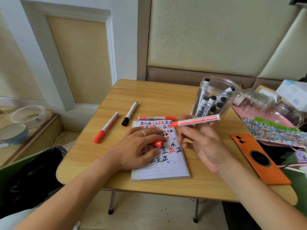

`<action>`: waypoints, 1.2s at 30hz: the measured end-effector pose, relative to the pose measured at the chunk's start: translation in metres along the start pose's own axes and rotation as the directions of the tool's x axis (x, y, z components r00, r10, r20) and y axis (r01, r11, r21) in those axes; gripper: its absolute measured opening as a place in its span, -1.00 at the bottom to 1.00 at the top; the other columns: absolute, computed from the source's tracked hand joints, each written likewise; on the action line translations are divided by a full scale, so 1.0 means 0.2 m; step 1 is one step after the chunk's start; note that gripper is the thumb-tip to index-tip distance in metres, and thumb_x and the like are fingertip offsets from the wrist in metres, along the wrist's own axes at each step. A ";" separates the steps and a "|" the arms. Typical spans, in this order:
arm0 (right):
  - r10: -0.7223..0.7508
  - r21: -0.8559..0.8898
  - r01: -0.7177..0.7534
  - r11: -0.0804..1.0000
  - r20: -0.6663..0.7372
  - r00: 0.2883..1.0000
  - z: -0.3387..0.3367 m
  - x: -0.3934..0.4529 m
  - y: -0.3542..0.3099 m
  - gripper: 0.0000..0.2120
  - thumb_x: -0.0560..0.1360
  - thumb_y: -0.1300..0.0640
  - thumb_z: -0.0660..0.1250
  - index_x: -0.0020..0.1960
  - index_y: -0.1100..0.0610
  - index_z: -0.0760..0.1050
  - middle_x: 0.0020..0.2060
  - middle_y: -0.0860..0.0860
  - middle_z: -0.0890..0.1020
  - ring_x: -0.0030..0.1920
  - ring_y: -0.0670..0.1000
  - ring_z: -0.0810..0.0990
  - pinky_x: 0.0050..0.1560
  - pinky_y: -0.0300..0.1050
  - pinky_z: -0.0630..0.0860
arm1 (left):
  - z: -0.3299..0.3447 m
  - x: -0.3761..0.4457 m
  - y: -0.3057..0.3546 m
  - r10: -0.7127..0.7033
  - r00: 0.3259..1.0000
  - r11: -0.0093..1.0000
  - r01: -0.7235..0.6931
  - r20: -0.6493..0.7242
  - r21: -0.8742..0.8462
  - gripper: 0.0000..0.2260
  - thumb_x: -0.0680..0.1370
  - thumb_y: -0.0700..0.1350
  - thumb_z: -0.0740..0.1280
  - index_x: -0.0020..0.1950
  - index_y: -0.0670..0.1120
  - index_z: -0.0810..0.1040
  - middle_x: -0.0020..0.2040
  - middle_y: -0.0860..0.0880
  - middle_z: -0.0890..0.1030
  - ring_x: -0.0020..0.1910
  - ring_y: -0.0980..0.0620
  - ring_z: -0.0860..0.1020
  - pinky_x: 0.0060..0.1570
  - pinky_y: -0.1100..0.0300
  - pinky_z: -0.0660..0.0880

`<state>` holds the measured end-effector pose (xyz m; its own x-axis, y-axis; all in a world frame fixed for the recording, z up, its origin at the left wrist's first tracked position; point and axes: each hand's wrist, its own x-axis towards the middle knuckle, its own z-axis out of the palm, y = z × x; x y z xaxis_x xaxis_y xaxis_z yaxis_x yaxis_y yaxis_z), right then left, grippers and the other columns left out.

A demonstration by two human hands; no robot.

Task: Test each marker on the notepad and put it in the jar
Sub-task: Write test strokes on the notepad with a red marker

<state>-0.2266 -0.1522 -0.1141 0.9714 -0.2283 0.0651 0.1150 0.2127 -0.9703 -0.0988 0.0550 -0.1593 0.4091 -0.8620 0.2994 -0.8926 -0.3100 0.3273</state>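
A lined notepad (166, 168) covered in red and black test marks lies in the middle of the wooden table (157, 100). My left hand (141, 146) rests on the page and holds a red cap (157, 143) in its fingers. My right hand (201, 141) holds an uncapped red marker (197, 121) just above the pad's top right corner, tip pointing left. Behind it stands a clear plastic jar (214, 97) with several black-capped markers inside. On the table lie a red marker (106, 127), a black marker (129, 113) and a thick red whiteboard marker (156, 118).
An orange phone (259, 158) lies face down at the table's right. Clear containers, a patterned sheet (274, 131) and clutter crowd the right side. A black-lined bin (33, 171) stands at the lower left, bowls (13, 132) on a low shelf beyond it.
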 end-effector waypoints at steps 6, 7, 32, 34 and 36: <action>0.006 -0.277 -0.050 0.960 -0.157 0.988 0.02 -0.05 0.06 -0.94 0.63 0.20 0.30 -0.02 0.15 0.48 -0.42 0.07 0.51 -0.48 0.03 0.42 -0.57 -0.24 0.24 | -0.01 0.00 0.00 0.010 1.000 1.000 -0.010 0.026 0.008 -0.52 0.61 0.33 0.12 0.50 0.22 0.36 0.53 0.27 0.30 0.54 0.34 0.13 0.55 0.01 0.06; 0.012 -0.283 -0.054 0.958 -0.146 0.989 0.02 -0.06 0.06 -0.95 0.64 0.24 0.27 0.00 0.19 0.48 -0.38 0.09 0.54 -0.48 0.06 0.45 -0.57 -0.24 0.27 | -0.01 0.00 0.00 0.016 0.999 1.000 -0.016 0.028 0.005 -0.52 0.61 0.33 0.13 0.50 0.23 0.36 0.53 0.26 0.30 0.54 0.32 0.13 0.55 0.00 0.06; -0.046 -0.600 -0.052 0.798 -0.147 0.988 0.03 -0.12 0.14 -0.79 0.55 0.14 0.46 -0.17 0.09 0.45 -0.48 0.22 0.50 -0.60 0.09 0.41 -0.61 -0.22 0.28 | -0.02 0.00 0.01 0.186 0.982 0.970 -0.187 -0.027 -0.153 -0.79 0.62 0.06 0.35 0.24 0.19 0.63 0.41 0.19 0.49 0.44 0.27 0.38 0.41 -0.03 0.33; -0.040 -0.602 -0.070 0.796 -0.168 0.985 0.03 -0.12 0.14 -0.81 0.55 0.16 0.44 -0.16 0.11 0.45 -0.56 0.12 0.46 -0.62 0.07 0.40 -0.61 -0.21 0.29 | -0.02 0.00 0.00 0.183 0.983 0.971 -0.185 -0.025 -0.153 -0.79 0.62 0.05 0.35 0.24 0.19 0.63 0.40 0.19 0.50 0.44 0.26 0.38 0.41 -0.05 0.33; -0.035 -0.597 -0.081 0.798 -0.179 0.983 0.03 -0.12 0.14 -0.82 0.56 0.17 0.43 -0.14 0.12 0.45 -0.59 0.12 0.45 -0.63 0.05 0.39 -0.60 -0.21 0.30 | -0.01 0.00 0.01 0.183 0.983 0.970 -0.185 -0.026 -0.155 -0.79 0.61 0.04 0.35 0.24 0.19 0.63 0.39 0.19 0.50 0.43 0.26 0.39 0.41 -0.04 0.32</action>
<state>-0.2450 -0.1347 -0.1408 0.9138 -0.4023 0.0559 -0.1107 -0.3791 -0.9187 -0.0993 0.0555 -0.1561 0.2433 -0.8933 0.3778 -0.9126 -0.0789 0.4013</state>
